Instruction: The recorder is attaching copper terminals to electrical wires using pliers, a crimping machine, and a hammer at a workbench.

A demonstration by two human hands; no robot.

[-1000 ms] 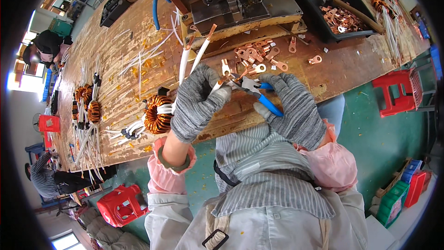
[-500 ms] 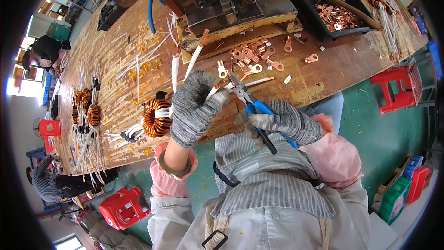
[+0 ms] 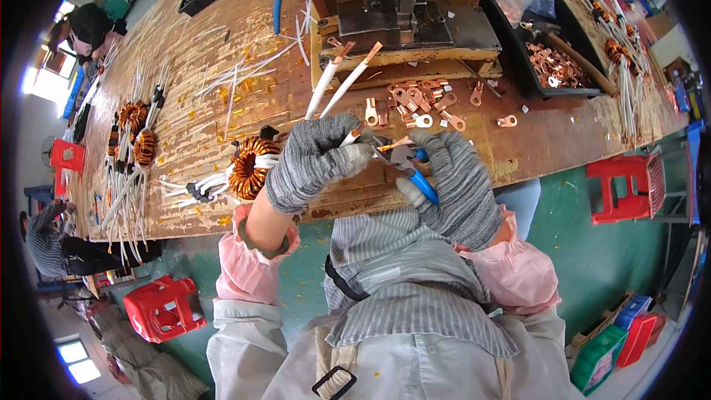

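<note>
My gloved left hand (image 3: 315, 164) is closed around white wires (image 3: 346, 90). Two of them stand up past the fingers with bare copper ends, and another short copper end shows by the thumb. These wires run to a copper-wound ring coil (image 3: 249, 170) lying just left of the hand. In my gloved right hand (image 3: 463, 189) are blue-handled pliers (image 3: 421, 182), their jaws turned toward the left fingertips. Bare copper strands (image 3: 396, 145) lie at the jaws; whether they are gripped cannot be made out. Copper ring terminals (image 3: 422, 96) are piled just beyond both hands.
A heavy metal press (image 3: 400, 30) stands at the table's far side. Right of it, a black tray (image 3: 544, 91) holds copper terminals, a hammer and a plastic bag. More wired coils (image 3: 133, 115) lie at left. Red stools (image 3: 164, 310) stand on the green floor, and other people are farther left.
My right hand has moved up and over the pliers, closer to the left hand. The pliers' jaws have come to the copper strands. The whole view has shifted slightly.
</note>
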